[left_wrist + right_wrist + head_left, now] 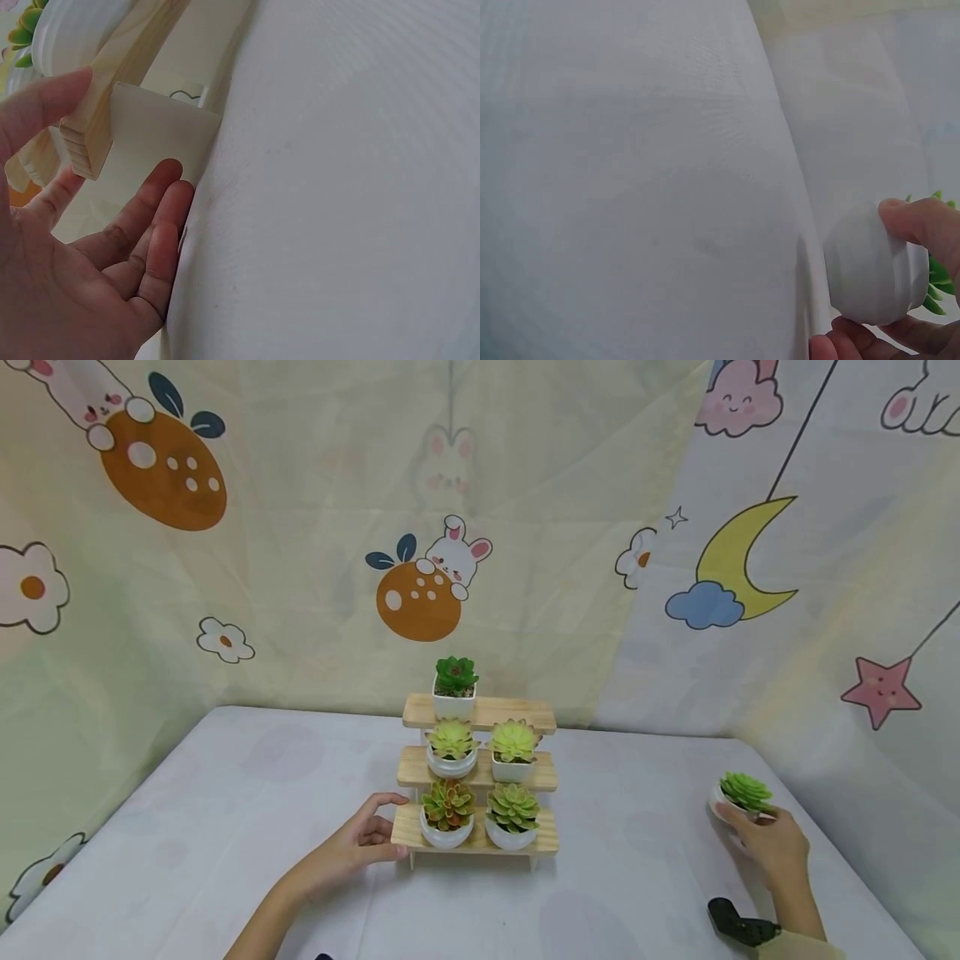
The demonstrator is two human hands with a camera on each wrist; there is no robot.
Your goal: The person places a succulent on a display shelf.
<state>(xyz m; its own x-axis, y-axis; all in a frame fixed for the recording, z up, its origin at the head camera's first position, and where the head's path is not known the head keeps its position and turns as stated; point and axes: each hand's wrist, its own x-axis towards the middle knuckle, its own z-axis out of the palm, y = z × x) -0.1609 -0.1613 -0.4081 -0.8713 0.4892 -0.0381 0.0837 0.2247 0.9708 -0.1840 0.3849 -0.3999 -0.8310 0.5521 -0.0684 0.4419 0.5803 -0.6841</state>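
Note:
My left hand (358,837) grips the left end of the lowest board of a three-tier wooden plant stand (480,841). Its thumb lies at the front corner and the index finger at the back, while the other fingers (154,247) curl below the board beside the white leg (154,124). Far to the right, my right hand (776,846) holds a potted succulent (745,791) with bright green leaves. In the right wrist view, thumb and fingers clasp its ribbed white pot (870,270), low at the table surface.
On the stand sit a dark green succulent (455,677) on top, two pale green ones (452,739) midway, and below, a reddish one (447,806) beside a green one (513,807). A black strap-like object (738,925) is at the right wrist. Printed cloth (540,635) hangs behind the table.

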